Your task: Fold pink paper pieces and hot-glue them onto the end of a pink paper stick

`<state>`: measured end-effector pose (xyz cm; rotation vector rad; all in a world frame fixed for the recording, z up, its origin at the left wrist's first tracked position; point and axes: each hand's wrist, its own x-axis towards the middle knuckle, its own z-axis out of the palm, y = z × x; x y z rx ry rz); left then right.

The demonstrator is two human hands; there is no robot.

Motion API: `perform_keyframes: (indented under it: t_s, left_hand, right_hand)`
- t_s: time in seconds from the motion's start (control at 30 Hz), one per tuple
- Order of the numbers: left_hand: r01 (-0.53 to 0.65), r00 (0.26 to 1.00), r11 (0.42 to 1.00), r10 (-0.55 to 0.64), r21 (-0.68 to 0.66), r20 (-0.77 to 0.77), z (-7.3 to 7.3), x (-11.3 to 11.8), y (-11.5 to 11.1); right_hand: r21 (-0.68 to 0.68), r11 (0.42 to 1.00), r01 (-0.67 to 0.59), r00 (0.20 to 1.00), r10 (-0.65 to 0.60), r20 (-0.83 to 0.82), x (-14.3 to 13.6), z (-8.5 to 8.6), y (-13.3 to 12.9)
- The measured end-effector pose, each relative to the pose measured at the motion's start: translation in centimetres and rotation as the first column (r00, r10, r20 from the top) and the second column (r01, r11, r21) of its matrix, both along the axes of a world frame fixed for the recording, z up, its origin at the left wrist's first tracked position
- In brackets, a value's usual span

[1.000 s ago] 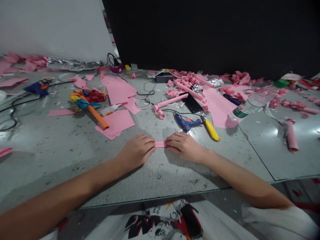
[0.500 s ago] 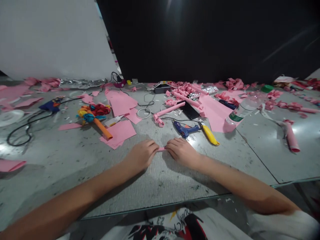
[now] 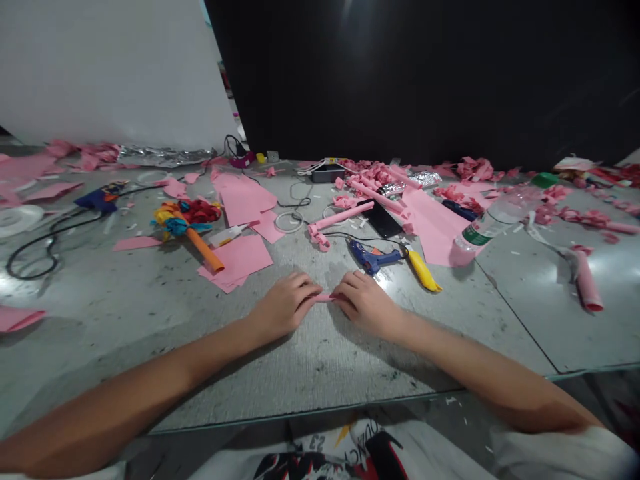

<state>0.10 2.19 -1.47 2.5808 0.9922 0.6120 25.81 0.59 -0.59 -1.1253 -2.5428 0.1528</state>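
Between my two hands a narrow strip of pink paper (image 3: 325, 298), seemingly rolled, lies low over the grey table (image 3: 320, 360). My left hand (image 3: 286, 303) pinches its left end, and my right hand (image 3: 367, 303) closes over its right end; only the short middle part shows. Just beyond my right hand rests a blue glue gun (image 3: 375, 257), with a yellow banana-shaped thing (image 3: 423, 268) beside it. Flat pink paper sheets (image 3: 245, 257) lie beyond my left hand. Straight ahead is a longer rolled pink paper stick (image 3: 345, 215) with a curled end.
An orange paper tube with colourful crumpled paper (image 3: 203, 248) lies at left. To the right are a black phone (image 3: 381, 219), a tilted plastic bottle (image 3: 483, 230) and a pink paper tube (image 3: 589, 283). Crumpled pink paper (image 3: 375, 177) lines the back, below a black panel (image 3: 425, 80).
Both hands keep hold of the pink paper in nearly the same place. The fingers have shifted slightly, and the camera view has tilted a little.
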Motion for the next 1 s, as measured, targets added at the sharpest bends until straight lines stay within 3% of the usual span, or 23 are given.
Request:
perform_keyframes:
  t_s: [0.13, 0.27, 0.37, 0.47, 0.53, 0.73, 0.83, 1.0]
  left_hand:
    - [0.032, 0.999, 0.999, -0.033, -0.038, -0.011, 0.3, 0.0, -0.1]
    - [0.049, 0.999, 0.999, -0.049, -0.023, 0.016, 0.3, 0.1, -0.4]
    - [0.041, 0.999, 0.99, -0.038, 0.132, -0.024, 0.2, 0.1, -0.8]
    - [0.034, 0.994, 0.942, 0.002, 0.334, -0.108, 0.2, 0.1, -1.4]
    - [0.028, 0.991, 0.922, 0.024, 0.387, -0.131, 0.3, 0.0, -1.6]
    - [0.022, 0.998, 0.964, -0.038, 0.265, 0.057, 0.8, -0.3, -1.0]
    - [0.042, 0.983, 0.973, -0.081, 0.226, 0.167, 1.0, -0.3, -1.0]
    - [0.042, 0.969, 0.988, -0.076, 0.146, 0.236, 0.9, -0.4, -1.1]
  right_hand:
    - [-0.018, 1.0, -0.012, 1.0, 0.012, -0.015, 0.0, 0.3, -0.1]
    - [0.048, 0.998, -0.049, 0.995, 0.044, 0.084, 0.1, 0.5, -0.1]
    - [0.136, 0.987, -0.091, 0.982, 0.066, 0.179, 0.1, 0.7, -0.3]
    - [0.194, 0.974, -0.117, 0.969, 0.069, 0.237, 0.1, 1.0, -0.6]
    - [0.206, 0.97, -0.126, 0.969, 0.076, 0.234, 0.3, 1.2, -0.8]
    - [0.144, 0.974, -0.173, 0.984, 0.176, -0.012, 1.0, 1.2, -0.2]
    - [0.087, 0.975, -0.202, 0.96, 0.215, -0.179, 1.3, 1.2, 0.2]
    - [0.121, 0.962, -0.246, 0.911, 0.272, -0.31, 1.3, 1.4, 0.2]
